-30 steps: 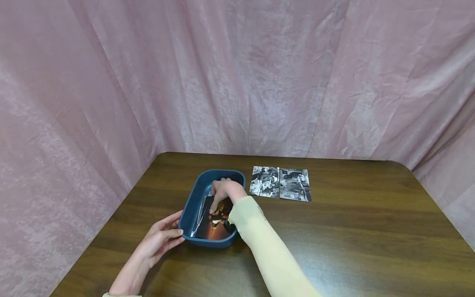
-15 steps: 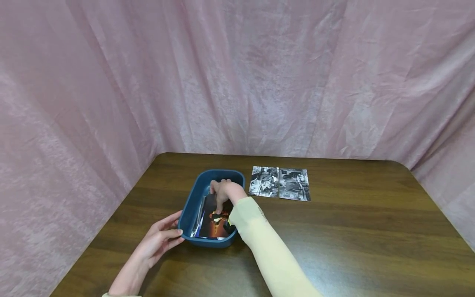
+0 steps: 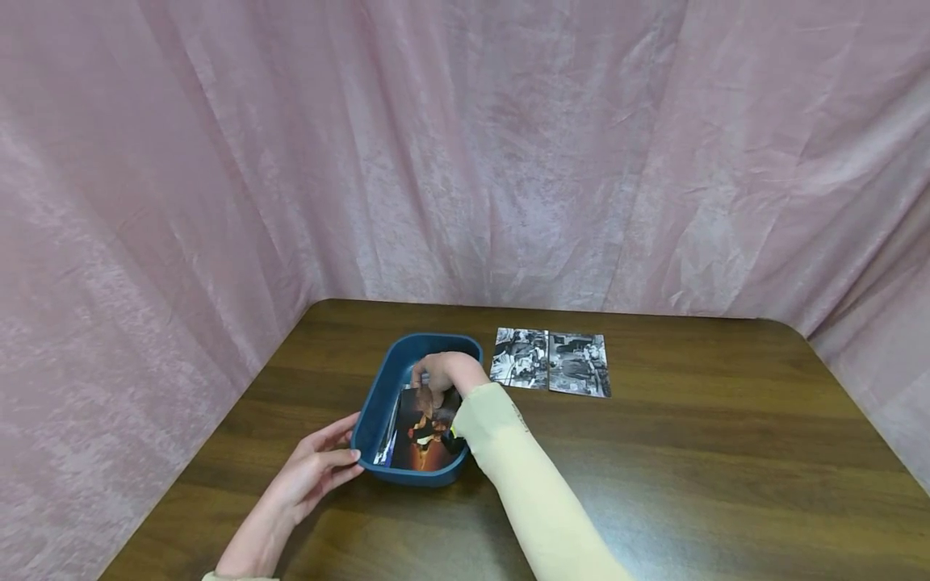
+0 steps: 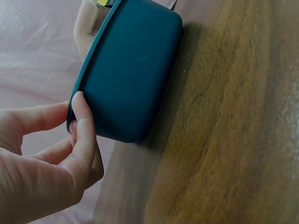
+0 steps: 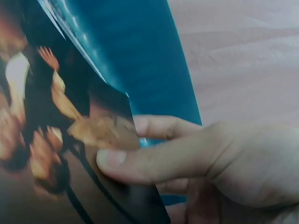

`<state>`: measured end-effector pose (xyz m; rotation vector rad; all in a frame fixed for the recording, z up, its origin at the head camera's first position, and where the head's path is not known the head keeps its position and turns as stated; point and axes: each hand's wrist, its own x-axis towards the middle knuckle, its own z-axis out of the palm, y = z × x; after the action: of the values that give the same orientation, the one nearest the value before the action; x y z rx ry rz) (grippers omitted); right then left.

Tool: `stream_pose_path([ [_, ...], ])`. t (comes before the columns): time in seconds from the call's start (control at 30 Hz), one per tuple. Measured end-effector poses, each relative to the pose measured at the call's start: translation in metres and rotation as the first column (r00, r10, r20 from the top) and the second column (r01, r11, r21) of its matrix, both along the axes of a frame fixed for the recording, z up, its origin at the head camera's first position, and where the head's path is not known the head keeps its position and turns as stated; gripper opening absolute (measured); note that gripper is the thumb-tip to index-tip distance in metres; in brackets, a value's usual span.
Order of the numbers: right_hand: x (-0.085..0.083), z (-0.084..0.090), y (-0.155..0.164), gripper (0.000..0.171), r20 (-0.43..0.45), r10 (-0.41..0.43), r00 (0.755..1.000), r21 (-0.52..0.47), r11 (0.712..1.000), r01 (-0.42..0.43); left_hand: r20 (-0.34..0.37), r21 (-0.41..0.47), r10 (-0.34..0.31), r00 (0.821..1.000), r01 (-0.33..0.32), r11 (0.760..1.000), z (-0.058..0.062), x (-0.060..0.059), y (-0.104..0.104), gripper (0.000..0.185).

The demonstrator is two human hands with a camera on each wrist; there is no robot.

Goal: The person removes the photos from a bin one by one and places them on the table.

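Now my right hand (image 3: 439,375) draws its thumb in nearer the other fingers than half a second ago, and in the right wrist view they pinch the edge of a dark, glossy rectangular print with orange-lit figures (image 3: 427,450). To my judgement, that hold, thumb over and fingers under, gives me one sheet to part from what lies below.

The print is inside a blue, round-cornered, plastic-looking tub (image 3: 414,478), lower middle of the head view. A shiny white-and-blue sliver (image 3: 387,449) shows along its left side; how many sheets lie there I can't tell. My left hand (image 3: 312,472) grips the tub's rim at its lower-left corner.

Right of the tub, two rectangular black-and-white prints (image 3: 579,363) lie side by side on the brown wood-grained bench (image 3: 712,452).
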<state>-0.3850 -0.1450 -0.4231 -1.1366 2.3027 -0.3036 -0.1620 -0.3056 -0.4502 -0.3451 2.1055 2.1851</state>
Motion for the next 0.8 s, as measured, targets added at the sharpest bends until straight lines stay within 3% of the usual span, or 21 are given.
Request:
stream_pose_path([
  [0.1,0.000,0.001,0.001,0.039,0.093,0.008,0.996,0.012,1.000,-0.009,0.008,0.000,0.006,1.000,-0.006,1.000,0.000,0.000,0.000,0.073],
  [0.27,0.000,0.006,0.002,0.041,0.164,-0.033,0.986,0.044,0.999,0.026,0.017,-0.001,0.008,1.000,-0.008,1.000,0.001,0.000,0.001,0.073],
  [0.47,0.003,0.014,0.009,0.061,0.295,-0.084,0.952,0.032,0.996,0.078,0.011,-0.006,-0.003,1.000,0.003,1.000,0.002,0.001,0.000,0.073],
  [0.6,0.002,0.019,0.014,0.067,0.350,-0.063,0.935,-0.042,0.996,0.083,0.010,-0.009,-0.009,1.000,0.009,1.000,0.002,0.002,0.000,0.073],
  [0.8,-0.009,0.035,0.028,0.051,0.410,-0.053,0.911,-0.223,0.962,0.156,0.014,-0.006,-0.012,1.000,0.013,1.000,0.002,0.003,0.000,0.074],
])
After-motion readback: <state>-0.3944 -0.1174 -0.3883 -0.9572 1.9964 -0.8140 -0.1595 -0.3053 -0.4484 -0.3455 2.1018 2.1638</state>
